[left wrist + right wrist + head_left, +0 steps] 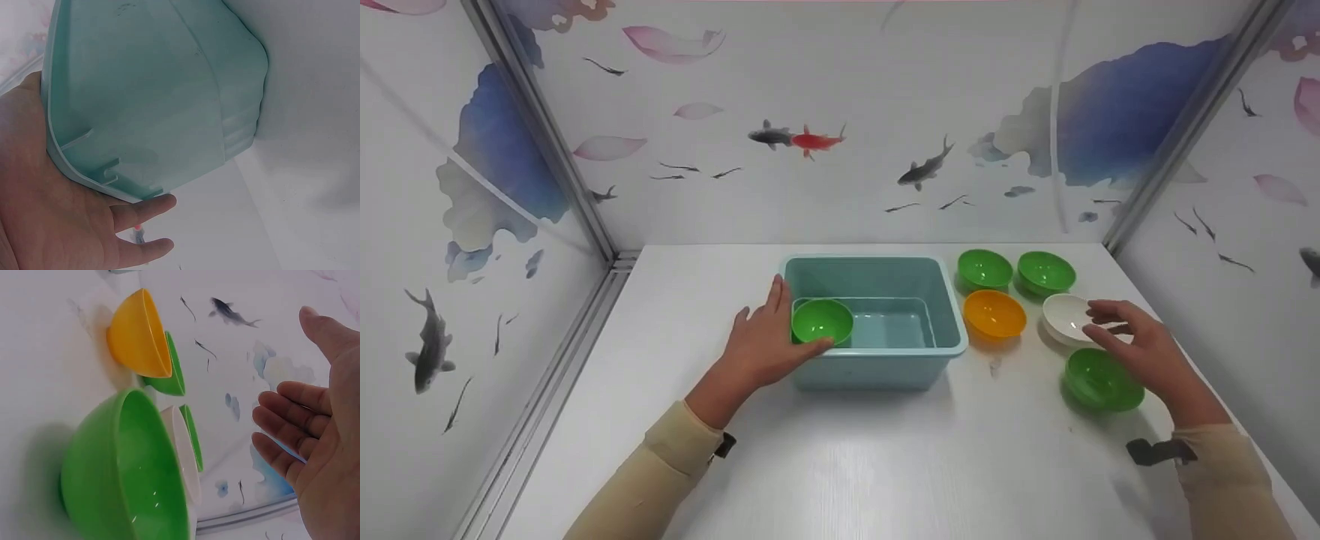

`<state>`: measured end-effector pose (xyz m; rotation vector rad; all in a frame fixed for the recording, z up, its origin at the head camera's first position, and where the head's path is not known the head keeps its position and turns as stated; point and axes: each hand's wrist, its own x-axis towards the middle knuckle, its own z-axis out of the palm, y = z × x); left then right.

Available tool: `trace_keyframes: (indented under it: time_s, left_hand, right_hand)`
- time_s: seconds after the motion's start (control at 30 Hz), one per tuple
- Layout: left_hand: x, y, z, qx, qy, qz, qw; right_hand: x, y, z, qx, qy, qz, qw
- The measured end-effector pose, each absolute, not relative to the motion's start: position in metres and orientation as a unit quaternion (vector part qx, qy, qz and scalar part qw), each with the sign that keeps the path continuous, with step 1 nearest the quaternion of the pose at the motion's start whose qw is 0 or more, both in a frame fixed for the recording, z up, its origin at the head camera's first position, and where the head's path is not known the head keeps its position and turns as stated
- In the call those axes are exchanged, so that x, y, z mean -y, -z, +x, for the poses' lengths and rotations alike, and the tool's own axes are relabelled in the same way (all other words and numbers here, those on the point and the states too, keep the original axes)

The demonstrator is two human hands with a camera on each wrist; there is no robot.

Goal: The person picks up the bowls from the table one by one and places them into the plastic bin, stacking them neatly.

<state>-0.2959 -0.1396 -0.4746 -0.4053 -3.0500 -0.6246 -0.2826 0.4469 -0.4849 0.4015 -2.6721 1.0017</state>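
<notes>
My left hand (765,337) rests against the left front corner of a pale blue-green plastic basin (877,372), its thumb over the front rim. In the left wrist view its fingers (145,211) stretch out past the rim. Inside the basin, at the left, sits a green bowl (823,321). On the right, my right hand (1147,352) hovers above a white bowl (1061,319) and a nearer green bowl (1099,384). Its fingers (281,422) are loosely bent and hold nothing, apart from the bowls in the right wrist view.
An orange bowl (995,315) stands just right of the basin. Behind it are two more green bowls, one (985,270) near the basin and another (1046,274) farther right. White panels (840,202) painted with fish enclose the white table (840,465) at the back and sides.
</notes>
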Motion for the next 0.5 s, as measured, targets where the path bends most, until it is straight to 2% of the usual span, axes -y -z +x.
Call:
trace_keyframes:
  time_s: [0.5]
  left_hand:
    - [0.139,0.473,-0.293,0.97,0.202,-0.132,0.004]
  right_hand:
    - [-0.483,0.518,-0.26,0.92,-0.355,0.088,0.143]
